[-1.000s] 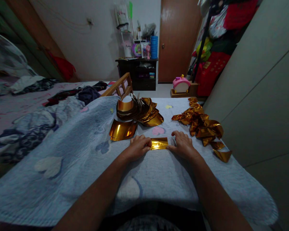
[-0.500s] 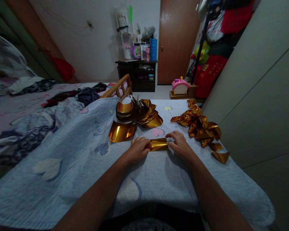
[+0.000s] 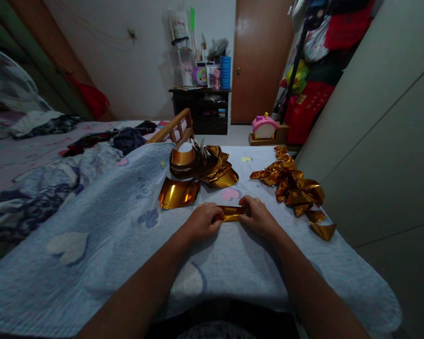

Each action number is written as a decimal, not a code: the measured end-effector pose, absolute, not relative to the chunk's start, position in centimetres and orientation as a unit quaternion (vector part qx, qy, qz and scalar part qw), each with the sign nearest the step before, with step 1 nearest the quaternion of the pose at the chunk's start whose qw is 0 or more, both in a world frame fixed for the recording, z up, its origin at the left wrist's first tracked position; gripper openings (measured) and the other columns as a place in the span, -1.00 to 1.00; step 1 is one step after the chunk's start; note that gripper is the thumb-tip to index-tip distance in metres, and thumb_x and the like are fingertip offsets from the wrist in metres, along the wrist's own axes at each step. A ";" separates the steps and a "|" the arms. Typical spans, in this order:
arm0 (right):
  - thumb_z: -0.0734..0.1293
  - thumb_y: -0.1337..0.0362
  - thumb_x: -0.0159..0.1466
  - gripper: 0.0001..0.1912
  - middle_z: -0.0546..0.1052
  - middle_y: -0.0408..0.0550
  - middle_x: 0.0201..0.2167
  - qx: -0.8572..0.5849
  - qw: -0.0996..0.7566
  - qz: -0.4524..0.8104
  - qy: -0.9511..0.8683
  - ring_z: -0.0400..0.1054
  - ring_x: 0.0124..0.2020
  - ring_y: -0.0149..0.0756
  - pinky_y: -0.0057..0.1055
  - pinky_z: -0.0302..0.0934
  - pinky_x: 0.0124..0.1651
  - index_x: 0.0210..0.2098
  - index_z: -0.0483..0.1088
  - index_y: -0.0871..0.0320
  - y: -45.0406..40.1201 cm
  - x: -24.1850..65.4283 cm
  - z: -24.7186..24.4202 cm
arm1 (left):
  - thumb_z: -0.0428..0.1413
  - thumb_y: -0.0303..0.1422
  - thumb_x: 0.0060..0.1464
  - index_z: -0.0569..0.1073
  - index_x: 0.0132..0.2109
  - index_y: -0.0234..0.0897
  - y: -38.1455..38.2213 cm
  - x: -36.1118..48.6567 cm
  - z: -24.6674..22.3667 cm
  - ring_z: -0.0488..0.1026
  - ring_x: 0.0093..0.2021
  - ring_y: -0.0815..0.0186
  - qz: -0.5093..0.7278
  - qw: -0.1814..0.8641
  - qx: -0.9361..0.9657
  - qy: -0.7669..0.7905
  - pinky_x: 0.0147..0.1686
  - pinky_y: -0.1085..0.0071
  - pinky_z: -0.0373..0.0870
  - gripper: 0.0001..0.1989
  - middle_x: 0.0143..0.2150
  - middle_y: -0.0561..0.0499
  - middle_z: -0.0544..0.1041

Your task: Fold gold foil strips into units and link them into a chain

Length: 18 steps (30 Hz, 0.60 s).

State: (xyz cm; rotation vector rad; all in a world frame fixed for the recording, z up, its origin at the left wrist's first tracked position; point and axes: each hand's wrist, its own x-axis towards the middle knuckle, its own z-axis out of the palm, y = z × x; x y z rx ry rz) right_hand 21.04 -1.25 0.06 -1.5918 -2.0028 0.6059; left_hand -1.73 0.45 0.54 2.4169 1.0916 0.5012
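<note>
A small sheet of shiny gold foil paper [image 3: 232, 214], curled along its length, lies between my hands on the blue cloth. My left hand [image 3: 207, 220] has its fingers closed on the left end of the sheet. At the other end, my right hand [image 3: 256, 214] pinches the foil between thumb and fingers. Beyond my left hand lie a few flat, curved gold sheets [image 3: 179, 192], with a thick fanned stack of gold foil paper [image 3: 223, 175] behind them. Folded and crumpled gold foil pieces [image 3: 300, 188] form a heap to the right.
A light blue cloth with heart patterns [image 3: 113, 263] covers the surface before me. A wooden rail [image 3: 173, 128] rises past its far left edge, next to a bed with clothes [image 3: 102, 141]. A pale cabinet [image 3: 381, 141] borders the right side. A pink toy case [image 3: 264, 128] stands farther back.
My right hand has moved slightly left and closed on the right end of the foil. The sheet has curled up more and now shows a narrower strip.
</note>
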 end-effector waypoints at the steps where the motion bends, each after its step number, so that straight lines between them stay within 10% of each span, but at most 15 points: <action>1: 0.38 0.42 0.10 -0.71 0.48 -0.09 -0.30 -0.584 0.252 0.232 -0.736 0.27 -0.23 -0.22 -0.37 0.04 -0.18 -0.16 0.39 0.13 -1.3 21.0 0.1 | 0.09 -0.52 0.04 0.55 -0.26 -0.29 0.4 -1.7 0.5 0.45 -0.21 0.21 0.180 0.218 0.873 0.396 -0.15 0.31 0.29 -0.85 -0.26 -0.05 0.58; 8: 0.40 0.38 0.11 -0.88 0.44 -0.13 -0.47 -0.564 0.237 0.226 -0.758 0.24 -0.35 -0.29 -0.40 -0.01 -0.27 -0.50 0.37 0.14 -1.3 21.0 0.3 | 0.12 -0.47 0.09 0.57 -0.25 -0.30 -0.2 -1.3 0.9 0.49 -0.23 0.20 0.173 0.194 0.875 0.410 -0.18 0.32 0.33 -0.87 -0.29 -0.06 0.59; 18: 0.37 0.28 0.12 -0.82 0.30 -0.21 -0.49 -0.516 0.419 0.208 -0.718 0.17 -0.48 -0.38 -0.43 0.03 -0.40 -0.46 0.22 0.09 -1.7 19.2 0.1 | 0.15 -0.41 0.13 0.55 -0.03 -0.31 -0.5 -0.3 1.1 0.54 -0.09 0.14 0.274 0.375 0.795 0.389 -0.03 0.23 0.43 -0.74 -0.09 -0.13 0.61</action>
